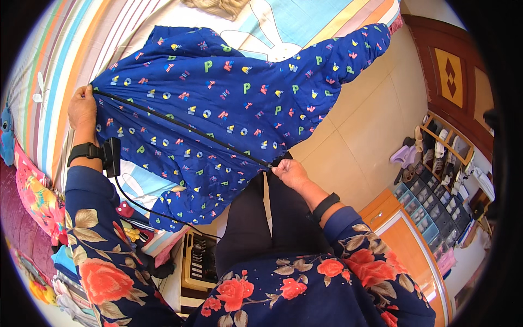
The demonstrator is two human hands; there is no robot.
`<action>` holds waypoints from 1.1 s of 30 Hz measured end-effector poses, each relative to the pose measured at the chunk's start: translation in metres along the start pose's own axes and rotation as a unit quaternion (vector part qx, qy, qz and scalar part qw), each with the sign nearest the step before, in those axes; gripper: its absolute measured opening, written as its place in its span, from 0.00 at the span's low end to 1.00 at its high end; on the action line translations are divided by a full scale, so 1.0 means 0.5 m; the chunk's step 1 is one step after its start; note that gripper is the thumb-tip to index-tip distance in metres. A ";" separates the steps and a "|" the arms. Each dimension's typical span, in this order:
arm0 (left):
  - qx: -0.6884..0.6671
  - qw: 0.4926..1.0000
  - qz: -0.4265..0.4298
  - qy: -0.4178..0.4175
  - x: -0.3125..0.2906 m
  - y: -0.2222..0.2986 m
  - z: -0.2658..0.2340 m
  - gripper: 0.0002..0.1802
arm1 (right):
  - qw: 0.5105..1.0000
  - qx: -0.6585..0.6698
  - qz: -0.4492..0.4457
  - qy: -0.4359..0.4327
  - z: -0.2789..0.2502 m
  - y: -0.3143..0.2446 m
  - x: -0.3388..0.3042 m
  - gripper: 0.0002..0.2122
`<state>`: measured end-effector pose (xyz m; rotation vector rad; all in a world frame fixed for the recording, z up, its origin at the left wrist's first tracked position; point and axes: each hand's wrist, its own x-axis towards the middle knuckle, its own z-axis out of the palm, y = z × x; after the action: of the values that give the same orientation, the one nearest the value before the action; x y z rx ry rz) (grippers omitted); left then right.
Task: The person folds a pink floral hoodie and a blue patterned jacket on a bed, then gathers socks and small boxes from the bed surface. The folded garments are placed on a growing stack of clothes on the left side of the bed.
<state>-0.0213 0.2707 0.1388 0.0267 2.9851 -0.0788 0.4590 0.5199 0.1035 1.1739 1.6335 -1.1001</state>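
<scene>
A dark blue jacket (218,98) printed with colourful letters lies spread over the bed, one sleeve reaching past the bed's edge at the far right. Its black zipper (180,124) is pulled into a straight slanting line between my hands. My left hand (83,106) pinches the zipper's upper-left end at the jacket's edge. At the other end, near my legs, my right hand (291,173) grips the zipper's lower end with thumb and fingers. Bands sit on both wrists; the left one carries a black device with a cable (139,203).
The bed has a striped sheet (60,60) with white rabbit figures. Folded clothes and a pink floral cushion (37,191) are at the left. To the right are the tiled floor (376,125), a shoe rack (444,147), clear shoe boxes (430,204) and a wooden cabinet (381,210).
</scene>
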 end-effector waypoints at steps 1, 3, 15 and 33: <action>0.003 1.000 0.004 0.012 0.001 -0.001 0.004 0.18 | 1.000 0.001 -0.001 -0.006 0.000 0.007 0.004 0.12; -0.007 1.000 -0.002 0.009 0.005 -0.010 0.008 0.18 | 0.999 0.020 -0.025 -0.001 0.000 0.016 0.008 0.13; -0.375 0.925 -0.003 0.062 -0.196 -0.086 0.112 0.42 | 0.843 0.370 -0.078 0.382 -0.318 -0.019 0.118 0.33; -0.759 0.240 -0.582 -0.166 -0.860 -0.103 0.172 0.50 | 0.885 0.407 -0.187 -0.126 -0.548 -0.169 0.047 0.29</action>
<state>0.4157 0.2089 0.1231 -1.8169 0.7115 1.9926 0.3374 0.7711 0.1729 1.1463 1.2247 -2.2311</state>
